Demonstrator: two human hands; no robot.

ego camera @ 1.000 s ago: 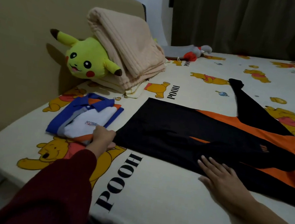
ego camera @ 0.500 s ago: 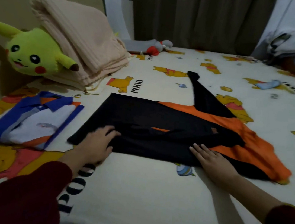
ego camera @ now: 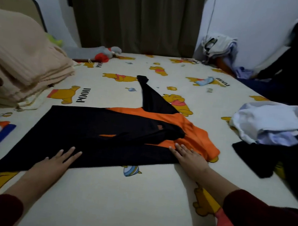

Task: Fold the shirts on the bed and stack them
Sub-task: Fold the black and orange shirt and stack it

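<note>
With the left hand [ego camera: 56,163] and right hand [ego camera: 188,157] both flat, fingers straight, gripping nothing, on the near edge of the black-and-orange shirt [ego camera: 105,132] at frame centre, smooth outward before folding the far sleeve [ego camera: 152,96] inward.

Both hands [ego camera: 55,163] [ego camera: 189,158] press flat on black-orange shirt [ego camera: 105,132].

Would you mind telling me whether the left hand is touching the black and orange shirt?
Touching. The head view shows the left hand lying flat with its fingertips on the near black edge of the shirt.
</note>
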